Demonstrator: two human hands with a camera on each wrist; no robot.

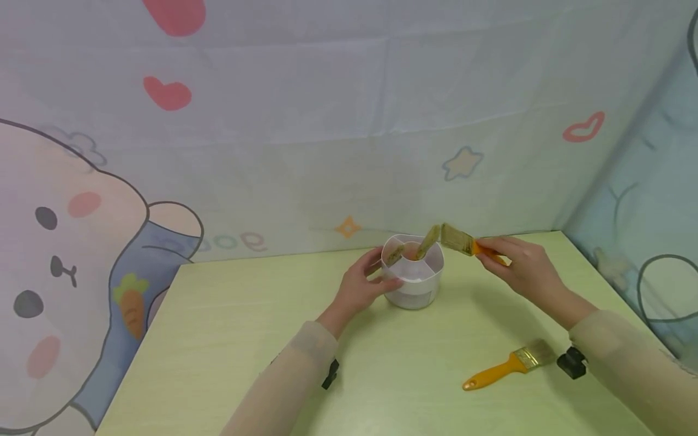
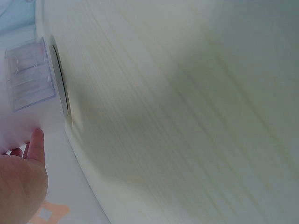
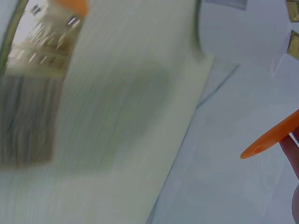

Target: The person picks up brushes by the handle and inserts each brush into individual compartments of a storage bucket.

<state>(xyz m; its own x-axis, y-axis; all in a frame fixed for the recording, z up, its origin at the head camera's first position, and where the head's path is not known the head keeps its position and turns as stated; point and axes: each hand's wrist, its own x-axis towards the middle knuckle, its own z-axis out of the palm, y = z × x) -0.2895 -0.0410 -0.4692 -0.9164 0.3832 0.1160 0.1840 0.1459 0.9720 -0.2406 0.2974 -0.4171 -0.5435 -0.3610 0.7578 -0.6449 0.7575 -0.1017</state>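
Note:
A white round container with dividers [image 1: 412, 297] stands near the back of the table, a clear drawer [image 2: 30, 77] in its side. My left hand [image 1: 366, 283] grips its left side, thumb across the front near the rim. Two paintbrushes stand in it bristles up, one in the middle [image 1: 429, 241] and one at the left [image 1: 395, 254]. To the right, my right hand [image 1: 526, 266] pinches another paintbrush [image 1: 457, 238] by its orange handle [image 3: 268, 137]. That brush is raised beside the rim, bristles pointing left toward the container.
Another orange-handled paintbrush [image 1: 493, 374] lies on the pale table [image 1: 234, 363] below my right forearm, its bristles [image 3: 28, 121] large in the right wrist view. A printed cloth [image 1: 305, 181] hangs behind the table's back edge, with a blue cloth [image 1: 654, 230] at the right.

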